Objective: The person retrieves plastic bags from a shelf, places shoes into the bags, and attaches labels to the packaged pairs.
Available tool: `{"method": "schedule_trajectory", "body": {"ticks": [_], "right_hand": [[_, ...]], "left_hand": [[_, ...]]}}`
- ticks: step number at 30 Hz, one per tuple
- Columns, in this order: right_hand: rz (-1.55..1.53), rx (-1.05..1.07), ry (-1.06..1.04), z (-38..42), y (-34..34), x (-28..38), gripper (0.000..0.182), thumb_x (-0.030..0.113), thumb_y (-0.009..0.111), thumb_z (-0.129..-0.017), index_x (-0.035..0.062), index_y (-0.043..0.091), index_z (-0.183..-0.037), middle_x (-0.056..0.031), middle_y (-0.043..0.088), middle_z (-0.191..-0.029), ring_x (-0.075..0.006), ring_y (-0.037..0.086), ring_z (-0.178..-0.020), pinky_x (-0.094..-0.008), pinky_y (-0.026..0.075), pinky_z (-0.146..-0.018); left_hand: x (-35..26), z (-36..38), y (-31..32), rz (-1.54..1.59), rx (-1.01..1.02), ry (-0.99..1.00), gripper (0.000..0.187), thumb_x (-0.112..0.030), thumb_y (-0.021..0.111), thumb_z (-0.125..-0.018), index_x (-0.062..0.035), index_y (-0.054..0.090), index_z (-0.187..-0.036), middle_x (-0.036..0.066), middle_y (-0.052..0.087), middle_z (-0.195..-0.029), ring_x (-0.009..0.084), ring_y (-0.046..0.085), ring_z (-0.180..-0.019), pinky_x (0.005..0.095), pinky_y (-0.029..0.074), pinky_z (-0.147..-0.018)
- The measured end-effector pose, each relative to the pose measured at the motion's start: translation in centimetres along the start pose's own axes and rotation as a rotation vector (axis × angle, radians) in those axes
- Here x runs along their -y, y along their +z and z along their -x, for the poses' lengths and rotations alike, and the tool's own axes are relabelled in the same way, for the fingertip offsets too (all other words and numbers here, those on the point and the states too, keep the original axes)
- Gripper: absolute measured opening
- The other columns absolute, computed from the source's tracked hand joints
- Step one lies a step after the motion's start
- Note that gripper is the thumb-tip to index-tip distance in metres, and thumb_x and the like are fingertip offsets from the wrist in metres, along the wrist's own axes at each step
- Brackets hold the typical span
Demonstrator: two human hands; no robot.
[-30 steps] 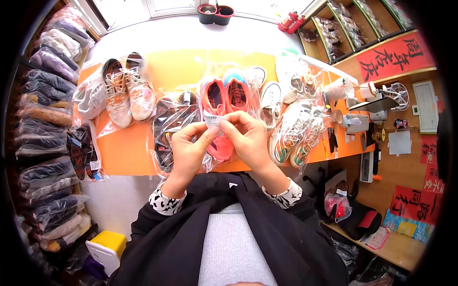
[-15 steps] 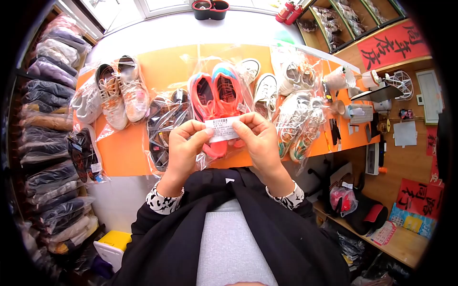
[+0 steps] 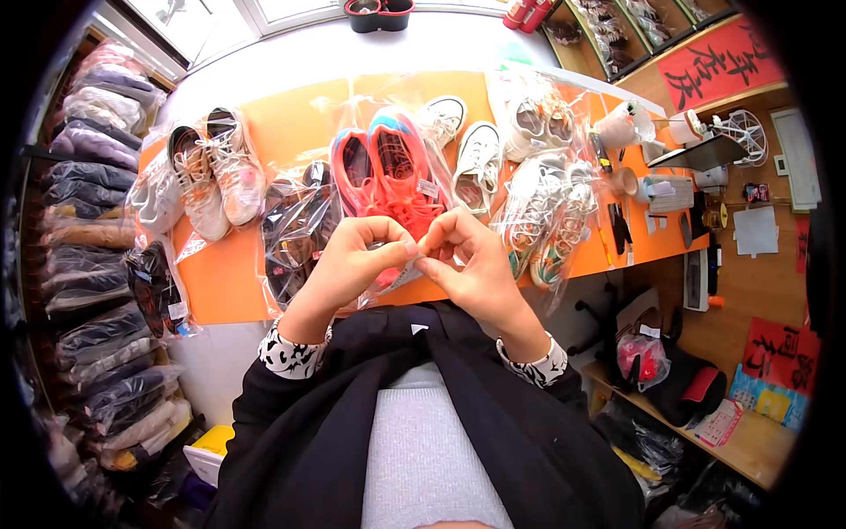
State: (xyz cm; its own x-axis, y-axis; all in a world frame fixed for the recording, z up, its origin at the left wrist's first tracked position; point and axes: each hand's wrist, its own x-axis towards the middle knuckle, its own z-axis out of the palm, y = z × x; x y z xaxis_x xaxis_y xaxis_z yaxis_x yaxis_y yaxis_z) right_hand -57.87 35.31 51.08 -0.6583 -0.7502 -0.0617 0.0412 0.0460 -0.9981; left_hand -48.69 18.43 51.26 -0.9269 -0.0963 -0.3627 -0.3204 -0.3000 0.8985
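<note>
My left hand [image 3: 366,256] and my right hand [image 3: 471,264] meet above the table's front edge, thumbs and index fingers pinched tip to tip. Between them is the small white printed label, now turned and mostly hidden by the fingers; only a pale sliver shows below them. Just beyond my hands lies a pair of coral-red sneakers [image 3: 388,172] with blue at the collar, on clear plastic, a small white tag [image 3: 428,189] on the right shoe. White canvas shoes [image 3: 478,167] are to their right, and dark shoes in clear plastic [image 3: 295,234] to their left.
The orange table [image 3: 225,291] also bears white-and-orange sneakers [image 3: 211,176] and bagged green-soled sneakers [image 3: 551,220]. Bagged garments [image 3: 92,273] stack on the left shelves. A bag with a red item [image 3: 641,360] sits on a chair at right. Pens and a keyboard [image 3: 667,190] lie at the table's right end.
Both hands have drawn together until their fingertips meet. The label, held flat with its print facing me before, is now turned and mostly hidden. The view has shifted slightly.
</note>
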Motion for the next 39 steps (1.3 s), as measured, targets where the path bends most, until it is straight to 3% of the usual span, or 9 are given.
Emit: {"method": "schedule_trajectory", "body": {"ticks": [1,4,9,13,17,26,34,36,39], "right_hand": [[-0.003,-0.006,0.001,0.2,-0.3,-0.2,0.016,-0.003,0.069,-0.078,0.0017,0.057,-0.088,-0.0041,0.063,-0.080,-0.0078,0.062,-0.074,-0.0243,0.048,-0.065],[0.085,-0.007,-0.062,0.8,-1.0,-0.7,0.018,-0.005,0.069,-0.076,0.0028,0.059,-0.088,-0.0061,0.063,-0.080,-0.0138,0.063,-0.074,-0.0275,0.048,-0.066],[0.407,-0.115,-0.413,1.3,-2.0,-1.0,0.017,-0.004,0.071,-0.071,0.0048,0.064,-0.084,-0.0073,0.062,-0.078,-0.0247,0.058,-0.073,-0.0328,0.045,-0.068],[0.490,-0.153,-0.465,1.9,-2.8,-2.0,0.020,-0.007,0.071,-0.069,0.0039,0.065,-0.084,-0.0080,0.063,-0.077,-0.0217,0.059,-0.069,-0.0314,0.046,-0.065],[0.430,-0.087,-0.325,2.5,-4.0,-2.0,0.016,-0.004,0.071,-0.071,0.0041,0.065,-0.084,-0.0074,0.062,-0.075,-0.0217,0.059,-0.068,-0.0322,0.045,-0.066],[0.392,0.022,-0.200,2.6,-5.5,-1.5,0.020,-0.002,0.071,-0.073,0.0046,0.062,-0.089,-0.0068,0.063,-0.074,-0.0225,0.060,-0.068,-0.0324,0.046,-0.067],[0.375,0.049,-0.221,2.6,-6.3,-1.9,0.020,-0.003,0.071,-0.072,0.0050,0.061,-0.088,-0.0070,0.064,-0.077,-0.0232,0.061,-0.072,-0.0329,0.044,-0.069],[0.382,0.048,-0.349,2.5,-6.6,-2.0,0.019,-0.001,0.072,-0.071,0.0055,0.062,-0.085,-0.0058,0.062,-0.076,-0.0234,0.059,-0.072,-0.0332,0.042,-0.068],[0.519,-0.013,-0.558,2.4,-6.6,-3.3,0.017,0.001,0.072,-0.069,0.0064,0.062,-0.082,-0.0043,0.060,-0.078,-0.0230,0.057,-0.074,-0.0336,0.040,-0.068]], "left_hand": [[-0.2,0.1,0.4,0.080,0.021,-0.066,0.014,-0.014,0.065,-0.088,0.0001,0.064,-0.084,0.000,0.059,-0.072,0.0008,0.045,-0.052,0.0175,0.033,-0.047],[1.2,-0.4,0.7,0.344,0.094,-0.199,0.014,-0.014,0.065,-0.087,-0.0014,0.062,-0.082,-0.002,0.054,-0.068,0.0007,0.036,-0.047,0.0182,0.025,-0.042],[2.5,-0.6,2.2,0.538,0.096,-0.325,0.013,-0.014,0.064,-0.086,-0.0027,0.061,-0.081,-0.002,0.052,-0.066,0.0011,0.031,-0.046,0.0183,0.021,-0.041],[3.4,-0.8,3.4,0.490,0.004,-0.298,0.013,-0.014,0.063,-0.087,-0.0021,0.065,-0.083,-0.002,0.055,-0.067,0.0009,0.033,-0.047,0.0182,0.022,-0.041],[3.2,-1.2,4.5,0.249,-0.116,-0.191,0.016,-0.014,0.065,-0.087,0.0011,0.066,-0.083,-0.001,0.056,-0.060,0.0005,0.032,-0.043,0.0188,0.023,-0.041],[3.0,-2.0,5.6,-0.065,-0.077,-0.078,0.015,-0.013,0.071,-0.083,0.0016,0.066,-0.084,0.002,0.063,-0.065,0.0008,0.048,-0.047,0.0163,0.033,-0.042],[3.9,-2.2,6.3,0.056,-0.087,-0.173,0.014,-0.013,0.067,-0.084,0.0002,0.065,-0.082,-0.001,0.058,-0.064,0.0013,0.044,-0.049,0.0178,0.030,-0.043],[3.8,-2.3,6.4,0.158,-0.076,-0.248,0.014,-0.013,0.065,-0.084,0.0007,0.066,-0.083,-0.002,0.057,-0.065,0.0025,0.044,-0.052,0.0188,0.031,-0.046],[4.0,-2.3,6.7,0.436,-0.071,-0.386,0.013,-0.016,0.063,-0.085,-0.0036,0.063,-0.079,-0.003,0.053,-0.065,0.0012,0.035,-0.047,0.0173,0.022,-0.041]]}}
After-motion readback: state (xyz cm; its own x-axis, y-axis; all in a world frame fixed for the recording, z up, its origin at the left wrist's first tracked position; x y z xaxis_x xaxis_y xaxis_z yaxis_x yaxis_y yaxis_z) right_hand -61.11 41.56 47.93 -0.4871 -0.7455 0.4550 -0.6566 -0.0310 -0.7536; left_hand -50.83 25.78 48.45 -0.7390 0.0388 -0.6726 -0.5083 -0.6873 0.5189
